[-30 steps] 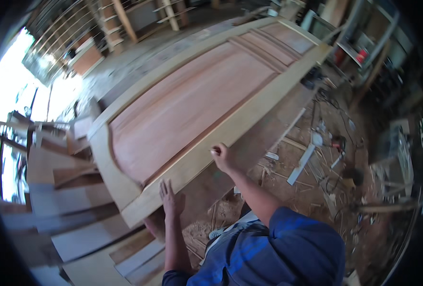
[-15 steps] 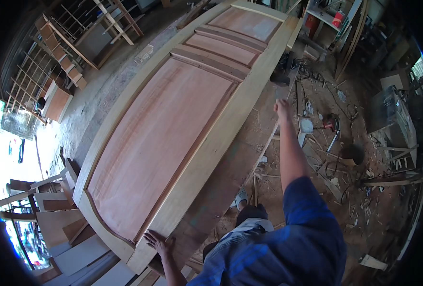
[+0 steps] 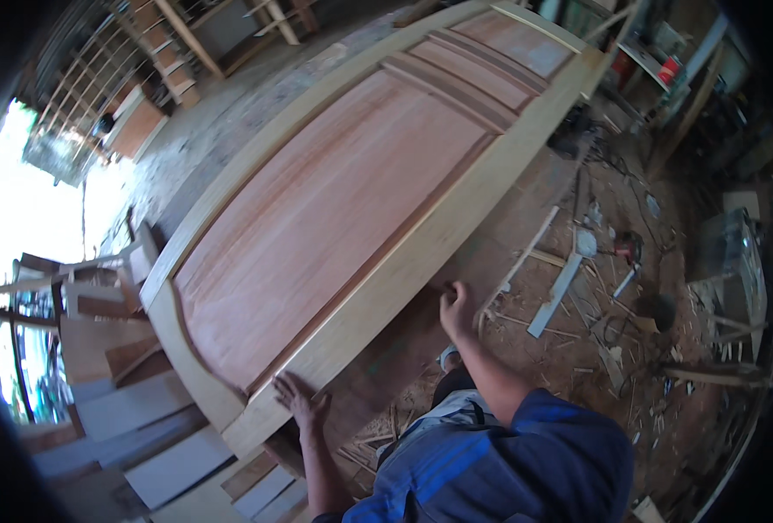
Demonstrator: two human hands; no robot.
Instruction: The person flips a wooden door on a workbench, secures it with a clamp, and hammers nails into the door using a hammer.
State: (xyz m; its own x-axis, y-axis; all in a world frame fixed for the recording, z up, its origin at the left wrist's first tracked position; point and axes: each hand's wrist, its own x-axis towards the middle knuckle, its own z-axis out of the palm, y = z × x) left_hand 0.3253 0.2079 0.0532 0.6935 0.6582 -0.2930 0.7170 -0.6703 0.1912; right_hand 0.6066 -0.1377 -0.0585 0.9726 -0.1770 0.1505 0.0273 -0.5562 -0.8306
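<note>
A large wooden door (image 3: 334, 209) with a pale frame and reddish recessed panels lies flat across the middle, its near end curved. My left hand (image 3: 302, 403) rests on the near right part of the pale frame, fingers spread and holding nothing. Beside the door's right long edge is my right hand (image 3: 459, 312), over the brown surface below the door. Its fingers are curled in; whether something small is between them I cannot make out.
Wood offcuts and shavings litter the floor on the right, with a red power tool (image 3: 628, 248) and a pale strip (image 3: 555, 295) among them. Stacked boards (image 3: 164, 436) lie at the lower left. A ladder-like wooden frame (image 3: 166, 57) stands at the far left.
My right hand has come back toward me from farther along the door's right side. My left hand stays on the frame. The view has shifted, so the door sits farther right.
</note>
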